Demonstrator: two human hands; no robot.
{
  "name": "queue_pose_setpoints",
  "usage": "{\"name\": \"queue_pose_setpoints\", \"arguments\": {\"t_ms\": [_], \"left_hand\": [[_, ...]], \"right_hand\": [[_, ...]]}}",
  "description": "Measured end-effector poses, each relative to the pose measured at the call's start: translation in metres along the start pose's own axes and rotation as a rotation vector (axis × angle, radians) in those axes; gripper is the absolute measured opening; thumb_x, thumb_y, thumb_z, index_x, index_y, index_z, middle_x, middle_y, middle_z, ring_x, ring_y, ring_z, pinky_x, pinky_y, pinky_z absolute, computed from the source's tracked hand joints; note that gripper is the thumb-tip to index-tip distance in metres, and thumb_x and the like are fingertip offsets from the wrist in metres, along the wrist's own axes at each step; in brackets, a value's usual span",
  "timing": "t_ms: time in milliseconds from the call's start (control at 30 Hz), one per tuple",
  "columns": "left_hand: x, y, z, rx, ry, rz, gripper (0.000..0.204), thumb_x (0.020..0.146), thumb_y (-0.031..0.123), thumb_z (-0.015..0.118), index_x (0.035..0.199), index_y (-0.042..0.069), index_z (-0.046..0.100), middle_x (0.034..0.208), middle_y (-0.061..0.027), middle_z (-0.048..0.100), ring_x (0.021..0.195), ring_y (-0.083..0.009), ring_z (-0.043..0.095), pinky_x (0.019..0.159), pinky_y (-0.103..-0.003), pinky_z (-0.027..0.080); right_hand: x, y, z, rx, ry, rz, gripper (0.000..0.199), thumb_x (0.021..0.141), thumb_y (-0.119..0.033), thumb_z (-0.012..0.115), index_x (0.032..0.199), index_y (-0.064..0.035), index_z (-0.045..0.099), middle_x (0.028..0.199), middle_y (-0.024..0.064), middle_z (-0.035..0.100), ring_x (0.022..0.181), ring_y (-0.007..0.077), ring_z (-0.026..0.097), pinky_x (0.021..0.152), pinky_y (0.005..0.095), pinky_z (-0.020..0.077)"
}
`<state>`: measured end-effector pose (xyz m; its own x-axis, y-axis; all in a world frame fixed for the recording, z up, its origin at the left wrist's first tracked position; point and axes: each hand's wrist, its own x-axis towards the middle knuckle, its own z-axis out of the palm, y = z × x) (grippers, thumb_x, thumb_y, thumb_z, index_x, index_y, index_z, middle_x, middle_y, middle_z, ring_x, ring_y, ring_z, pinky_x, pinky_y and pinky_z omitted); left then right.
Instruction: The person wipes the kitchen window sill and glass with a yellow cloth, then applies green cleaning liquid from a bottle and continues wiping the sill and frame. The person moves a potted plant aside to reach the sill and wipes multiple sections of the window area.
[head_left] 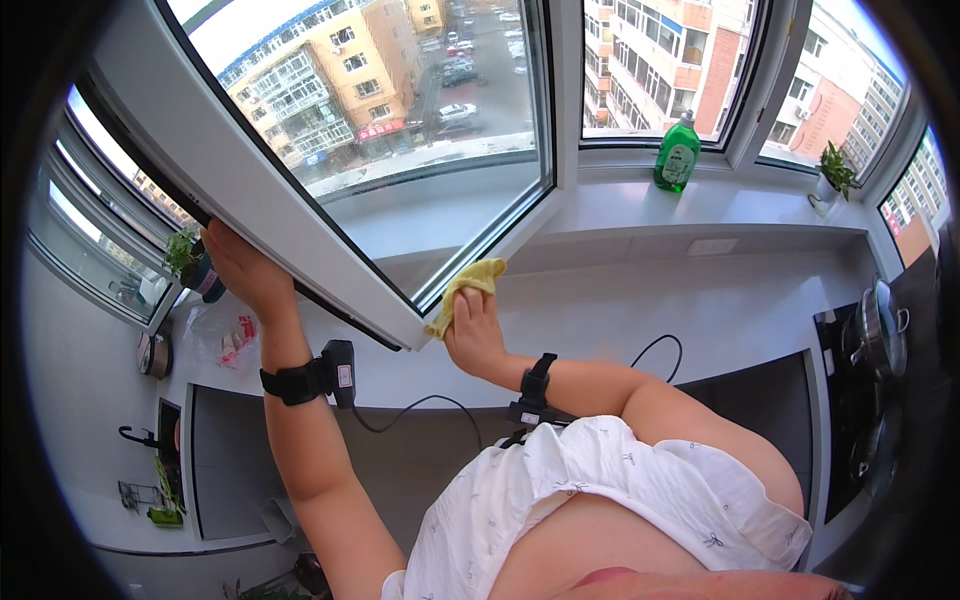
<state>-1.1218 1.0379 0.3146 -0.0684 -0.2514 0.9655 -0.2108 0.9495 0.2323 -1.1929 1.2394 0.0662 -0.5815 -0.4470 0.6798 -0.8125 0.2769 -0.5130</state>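
Note:
A white-framed window sash (300, 215) stands swung open into the room. My left hand (245, 270) grips its lower left edge, fingers wrapped around the frame. My right hand (472, 335) presses a yellow cloth (468, 285) against the sash's lower corner. Both wrists carry black bands with small devices, and a black cable runs from them across the white counter (640, 310).
A green bottle (677, 152) stands on the white sill at the back. A small potted plant (833, 172) sits at the right end, another plant (183, 250) at the left. A plastic bag (228, 338) lies on the counter's left. Pots (878, 330) sit at the right.

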Motion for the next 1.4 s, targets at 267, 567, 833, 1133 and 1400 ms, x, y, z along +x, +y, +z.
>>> {"name": "queue_pose_setpoints", "arguments": {"t_ms": [267,567,833,1133,1400], "left_hand": [[0.001,0.009,-0.005,-0.212,-0.037,-0.241,0.044,0.11,0.039,0.033,0.098,0.001,0.052,0.088,-0.0162,0.061,0.08,-0.0308,0.058,0.077,-0.039,0.045],[-0.004,0.01,-0.008,-0.159,-0.028,-0.231,0.042,0.111,0.038,0.035,0.1,0.002,0.054,0.085,-0.015,0.062,0.079,-0.0286,0.061,0.074,-0.038,0.047],[-0.007,-0.028,-0.005,0.353,-0.085,0.193,0.036,0.097,0.018,0.062,0.126,0.003,0.046,0.109,-0.0208,0.056,0.097,-0.0382,0.059,0.093,-0.045,0.047],[-0.01,-0.042,-0.006,0.371,-0.06,0.191,0.037,0.105,0.025,0.051,0.13,-0.002,0.05,0.118,-0.0206,0.058,0.107,-0.0385,0.061,0.092,-0.046,0.05],[-0.02,0.04,-0.026,-0.05,0.162,-0.345,0.041,0.101,0.026,0.057,0.13,-0.003,0.053,0.119,-0.0196,0.058,0.111,-0.0298,0.061,0.09,-0.04,0.051]], "right_hand": [[0.031,0.107,-0.013,-0.099,0.172,-0.119,0.033,0.087,-0.01,0.062,0.119,-0.0068,0.053,0.117,0.0167,0.054,0.115,0.0412,0.054,0.093,0.0502,0.0497],[0.102,0.32,-0.094,-0.17,0.517,0.392,0.069,0.1,-0.021,0.05,0.154,0.0045,0.017,0.161,0.0282,0.015,0.148,0.0448,0.021,0.119,0.0501,0.0255],[0.126,0.346,-0.108,-0.895,-0.342,0.718,0.064,0.098,-0.037,0.042,0.15,0.0005,0.04,0.158,0.0161,0.037,0.142,0.0356,0.037,0.119,0.0458,0.024],[0.094,0.276,-0.065,-0.572,-0.322,0.039,0.029,0.095,-0.02,0.054,0.119,-0.0103,0.068,0.125,0.0052,0.066,0.126,0.0268,0.054,0.107,0.0371,0.0426],[0.047,0.302,-0.174,-0.401,-0.202,-0.056,0.031,0.095,-0.014,0.059,0.126,-0.0144,0.063,0.134,0.0009,0.063,0.123,0.0229,0.059,0.103,0.0367,0.0487]]}}
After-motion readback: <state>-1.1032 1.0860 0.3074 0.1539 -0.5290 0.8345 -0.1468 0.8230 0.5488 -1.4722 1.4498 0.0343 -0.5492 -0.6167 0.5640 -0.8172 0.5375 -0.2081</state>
